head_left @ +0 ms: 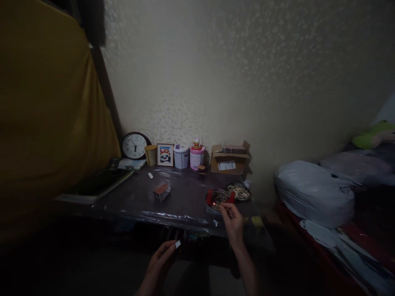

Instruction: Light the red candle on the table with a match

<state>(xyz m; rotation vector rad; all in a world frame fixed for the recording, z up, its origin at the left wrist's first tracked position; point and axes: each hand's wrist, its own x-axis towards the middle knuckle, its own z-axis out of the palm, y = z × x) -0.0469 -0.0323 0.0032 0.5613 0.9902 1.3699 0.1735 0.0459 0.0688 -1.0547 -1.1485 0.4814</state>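
Observation:
My right hand (233, 220) is closed in a pinch on a thin match (217, 204), its tip glowing orange. The tip is over a round dish (207, 206) with red pieces (210, 197) at its rim and dark and pale bits inside. Lower down, in front of the table edge, my left hand (162, 255) grips a small matchbox (178, 244); only its pale end shows. Just behind the dish lies a round tray of pale sticks (238, 191), perhaps matches. A plastic-wrapped pack of brown blocks (162, 190) sits left of the dish.
Along the wall stand a clock (135, 145), yellow cup (151, 155), panda picture (165, 155), two lidded tubs (181, 157) and an open cardboard box (228, 162). A yellow curtain (46, 102) hangs left. White bags (311, 191) lie right. The room is dim.

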